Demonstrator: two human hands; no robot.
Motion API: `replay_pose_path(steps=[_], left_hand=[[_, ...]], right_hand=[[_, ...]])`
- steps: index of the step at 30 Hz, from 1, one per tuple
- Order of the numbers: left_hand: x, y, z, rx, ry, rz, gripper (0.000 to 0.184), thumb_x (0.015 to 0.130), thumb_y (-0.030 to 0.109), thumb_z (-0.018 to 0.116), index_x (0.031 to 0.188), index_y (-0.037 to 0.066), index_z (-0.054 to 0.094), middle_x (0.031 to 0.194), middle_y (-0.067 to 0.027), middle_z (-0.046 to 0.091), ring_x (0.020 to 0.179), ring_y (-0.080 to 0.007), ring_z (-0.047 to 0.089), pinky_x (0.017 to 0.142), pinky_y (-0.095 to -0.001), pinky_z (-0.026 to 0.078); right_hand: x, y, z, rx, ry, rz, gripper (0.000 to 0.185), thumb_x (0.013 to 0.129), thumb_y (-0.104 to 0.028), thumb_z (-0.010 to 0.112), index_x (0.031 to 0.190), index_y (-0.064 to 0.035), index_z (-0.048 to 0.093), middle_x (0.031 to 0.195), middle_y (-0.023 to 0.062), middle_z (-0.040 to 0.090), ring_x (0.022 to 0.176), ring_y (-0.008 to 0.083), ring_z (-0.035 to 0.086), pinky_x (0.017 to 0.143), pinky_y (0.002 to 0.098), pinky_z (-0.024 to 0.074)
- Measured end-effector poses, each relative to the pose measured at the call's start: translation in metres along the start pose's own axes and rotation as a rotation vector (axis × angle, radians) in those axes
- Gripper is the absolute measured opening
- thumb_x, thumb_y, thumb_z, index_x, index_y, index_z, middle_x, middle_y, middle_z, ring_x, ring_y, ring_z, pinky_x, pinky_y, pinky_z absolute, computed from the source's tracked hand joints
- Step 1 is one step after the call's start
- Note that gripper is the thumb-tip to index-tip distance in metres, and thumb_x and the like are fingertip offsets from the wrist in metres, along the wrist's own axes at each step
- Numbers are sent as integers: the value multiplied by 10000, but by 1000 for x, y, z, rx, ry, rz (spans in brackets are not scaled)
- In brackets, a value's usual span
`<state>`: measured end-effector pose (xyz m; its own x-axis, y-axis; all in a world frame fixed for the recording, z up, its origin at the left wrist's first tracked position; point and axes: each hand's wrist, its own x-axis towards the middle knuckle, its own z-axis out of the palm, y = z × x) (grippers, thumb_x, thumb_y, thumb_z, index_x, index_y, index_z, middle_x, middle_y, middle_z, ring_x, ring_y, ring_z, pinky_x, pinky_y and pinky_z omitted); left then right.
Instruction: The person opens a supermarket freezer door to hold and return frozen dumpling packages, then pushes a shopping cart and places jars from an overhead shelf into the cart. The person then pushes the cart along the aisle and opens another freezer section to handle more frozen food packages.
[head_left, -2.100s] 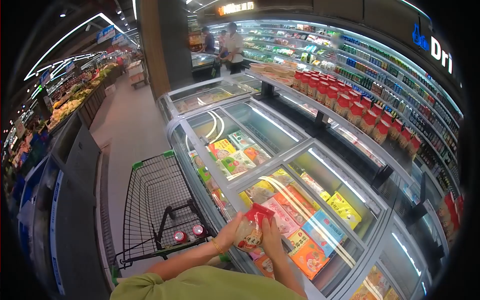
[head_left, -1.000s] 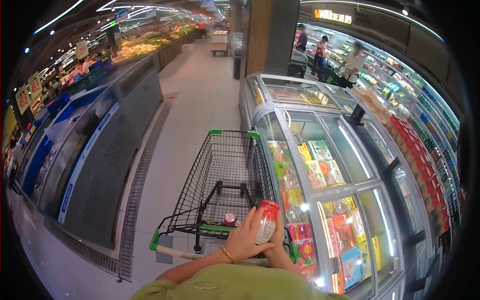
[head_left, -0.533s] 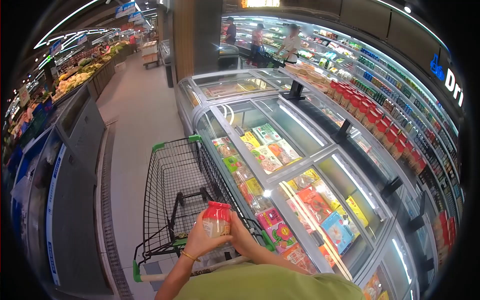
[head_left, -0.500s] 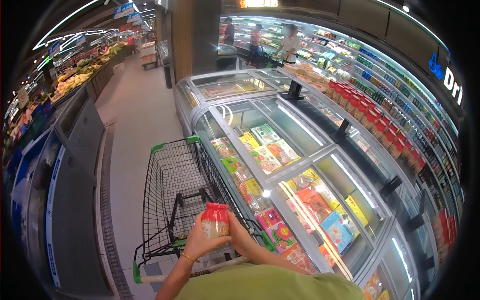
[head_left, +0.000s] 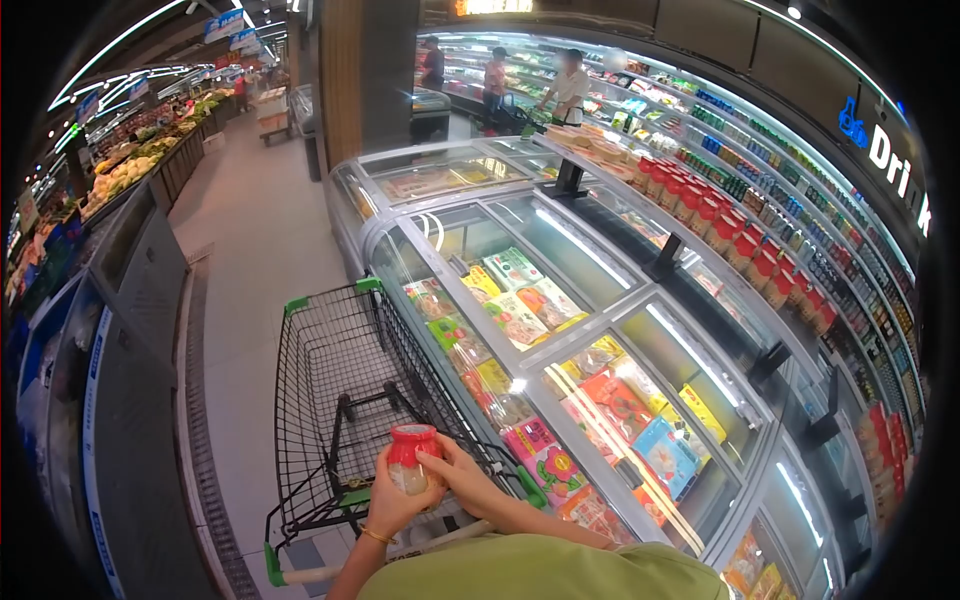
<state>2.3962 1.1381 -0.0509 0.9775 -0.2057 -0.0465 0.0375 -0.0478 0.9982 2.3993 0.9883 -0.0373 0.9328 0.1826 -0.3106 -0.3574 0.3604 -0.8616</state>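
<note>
Held tight by left hand (head_left: 393, 500) and right hand (head_left: 462, 482), the jar (head_left: 411, 457) could be dropped if the cart's near edge (head_left: 312, 574) is bumped.

The person's left hand (head_left: 399, 503) and right hand (head_left: 455, 473) meet just below the middle of the frame, left of its centre line – close together, each bent into a grip. The left hand is cupped and points toward the top, above a left wrist (head_left: 378, 531) ringed by a thin gold bracelet (head_left: 377, 536). The left forearm (head_left: 355, 568) is bare and climbs steeply from the bottom edge. The right forearm (head_left: 540, 520), also bare, slants in from the lower right – flatter and showing more of its length. Both forearms lead up from a green top (head_left: 530, 570), which fills the bottom centre.
</note>
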Motion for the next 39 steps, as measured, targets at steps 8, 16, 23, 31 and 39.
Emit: replay_pose_path(steps=[8, 16, 23, 31, 39], left_hand=[[0, -2, -4, 111, -51, 30, 1020, 550, 204, 884, 1365, 17, 299, 1234, -140, 525, 1125, -221, 543, 949, -339, 460], [2, -11, -12, 37, -115, 49, 1037, 537, 181, 888, 1369, 11, 293, 1240, -130, 519, 1133, -213, 541, 958, -343, 462], [8, 8, -24, 135, -217, 112, 1070, 535, 236, 883, 1414, 28, 309, 1282, -135, 528, 1166, -235, 549, 973, -354, 459], [16, 0, -57, 353, -296, 128, 1156, 522, 276, 892, 1455, 24, 260, 1312, -154, 526, 1194, -244, 547, 989, -353, 451], [29, -8, -86, 534, -431, 213, 1064, 552, 301, 841, 1439, 56, 308, 1329, -179, 494, 1182, -357, 529, 993, -394, 440]], right_hand=[[-5, -13, -4, -67, -5, -85, 648, 862, -243, 711, 1383, -19, 397, 1288, 98, 520, 1154, 172, 517, 960, 301, 438], [-2, -14, -7, -242, -54, -91, 694, 822, -272, 756, 1375, -34, 410, 1290, 92, 512, 1142, 198, 533, 956, 323, 453], [0, -24, -2, -320, -72, -108, 666, 783, -247, 794, 1320, -30, 466, 1230, 81, 548, 1125, 150, 533, 963, 299, 444], [13, -24, 5, -665, -134, -118, 720, 767, -323, 799, 1319, -19, 450, 1201, 116, 561, 1107, 185, 554, 949, 314, 458], [38, -2, 7, -902, -164, -148, 709, 764, -365, 787, 1286, -17, 457, 1150, 152, 590, 1069, 221, 583, 933, 333, 466]])
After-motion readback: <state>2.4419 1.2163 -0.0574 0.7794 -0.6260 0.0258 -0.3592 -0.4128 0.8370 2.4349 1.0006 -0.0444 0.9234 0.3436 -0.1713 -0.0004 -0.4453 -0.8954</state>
